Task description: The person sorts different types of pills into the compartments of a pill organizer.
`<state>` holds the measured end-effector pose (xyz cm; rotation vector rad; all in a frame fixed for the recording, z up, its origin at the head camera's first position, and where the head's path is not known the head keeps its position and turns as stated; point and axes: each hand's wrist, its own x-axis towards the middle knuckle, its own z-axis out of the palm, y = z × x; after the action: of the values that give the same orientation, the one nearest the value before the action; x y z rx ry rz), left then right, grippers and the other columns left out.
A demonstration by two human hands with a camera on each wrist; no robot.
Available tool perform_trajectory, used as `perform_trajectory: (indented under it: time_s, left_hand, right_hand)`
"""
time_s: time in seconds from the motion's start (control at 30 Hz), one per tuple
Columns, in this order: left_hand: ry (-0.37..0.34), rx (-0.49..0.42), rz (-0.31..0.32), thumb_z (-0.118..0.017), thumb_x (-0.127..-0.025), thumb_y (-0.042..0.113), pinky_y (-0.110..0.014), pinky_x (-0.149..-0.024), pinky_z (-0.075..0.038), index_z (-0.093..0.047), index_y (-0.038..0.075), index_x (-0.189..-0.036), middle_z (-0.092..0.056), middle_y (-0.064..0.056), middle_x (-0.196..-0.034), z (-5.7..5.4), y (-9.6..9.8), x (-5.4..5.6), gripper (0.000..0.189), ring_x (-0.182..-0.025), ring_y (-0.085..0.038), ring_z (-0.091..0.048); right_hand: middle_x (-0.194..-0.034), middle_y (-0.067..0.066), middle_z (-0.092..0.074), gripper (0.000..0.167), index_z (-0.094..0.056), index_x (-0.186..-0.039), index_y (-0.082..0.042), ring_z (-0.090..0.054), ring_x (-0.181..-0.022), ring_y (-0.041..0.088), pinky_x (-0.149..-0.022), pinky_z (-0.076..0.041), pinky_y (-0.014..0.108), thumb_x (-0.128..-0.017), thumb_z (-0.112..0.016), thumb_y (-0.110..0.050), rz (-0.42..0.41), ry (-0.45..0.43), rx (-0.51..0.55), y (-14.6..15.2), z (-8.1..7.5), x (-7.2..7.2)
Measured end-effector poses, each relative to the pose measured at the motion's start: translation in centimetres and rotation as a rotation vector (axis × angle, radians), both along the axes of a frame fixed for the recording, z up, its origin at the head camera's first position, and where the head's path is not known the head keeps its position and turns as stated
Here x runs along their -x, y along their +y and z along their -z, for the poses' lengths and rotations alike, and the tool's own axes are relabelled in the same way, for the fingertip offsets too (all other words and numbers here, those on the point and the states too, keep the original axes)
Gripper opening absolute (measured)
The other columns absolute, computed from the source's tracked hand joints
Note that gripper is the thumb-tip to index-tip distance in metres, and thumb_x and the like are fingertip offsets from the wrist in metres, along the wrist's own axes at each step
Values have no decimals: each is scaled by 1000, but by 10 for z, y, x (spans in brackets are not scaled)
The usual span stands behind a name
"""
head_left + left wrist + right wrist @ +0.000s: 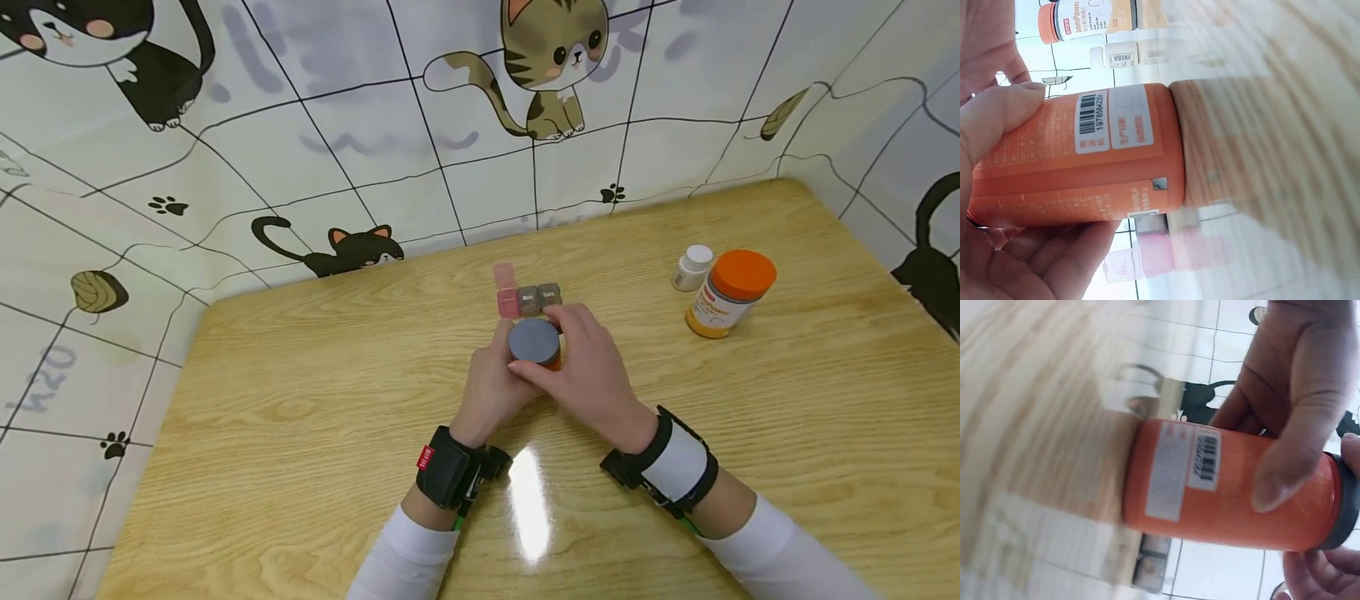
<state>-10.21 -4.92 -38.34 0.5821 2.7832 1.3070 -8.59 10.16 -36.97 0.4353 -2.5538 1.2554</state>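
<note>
An orange bottle (1085, 178) with a dark grey cap (534, 341) stands upright on the wooden table, between both hands. My left hand (489, 383) grips the bottle's body, its thumb lying along the printed side in both wrist views. With thumb and fingers curled about the cap's edge, my right hand (597, 379) holds the top. The cap sits on the bottle. Just behind the hands is a small pill organizer (528, 300) with a pink compartment, its lid raised, and grey compartments marked Mon and Tues; the fingers hide part of it.
To the right on the table (322, 400) stand a small white bottle (692, 268) and a larger bottle with an orange lid (731, 293). A wall covering with printed cats (555, 67) rises behind the table's back edge.
</note>
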Motion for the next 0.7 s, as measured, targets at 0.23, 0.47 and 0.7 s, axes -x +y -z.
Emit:
perform_trajectory:
  time_s: [0.23, 0.47, 0.7]
  left_hand:
    - [-23, 3, -10, -84, -79, 14, -36, -75, -59, -49, 2, -120, -72, -20, -107, -1, 3, 0, 55, -94, -33, -73]
    - [-25, -2, -22, -82, -77, 9, -40, -75, -59, -49, 1, -120, -72, -20, -106, -1, 2, -2, 55, -93, -35, -73]
    - [4, 6, -20, -82, -78, 11, -42, -72, -58, -49, 1, -114, -72, -21, -102, 1, 2, -2, 49, -90, -36, -72]
  right_hand:
    - [-120, 25, -68, 53, -61, -124, 10, -64, -113, 41, -95, -50, 57, -79, -84, -5, -140, 6, 57, 17, 0, 10]
    - [-140, 26, -55, 69, -49, -141, 8, -52, -130, 41, -106, -43, 59, -82, -82, -3, -285, -78, 113, 21, 5, 13]
    - [-115, 21, -60, 69, -54, -131, 9, -57, -107, 34, -92, -49, 52, -77, -89, -14, -20, 8, 84, 5, 4, -3]
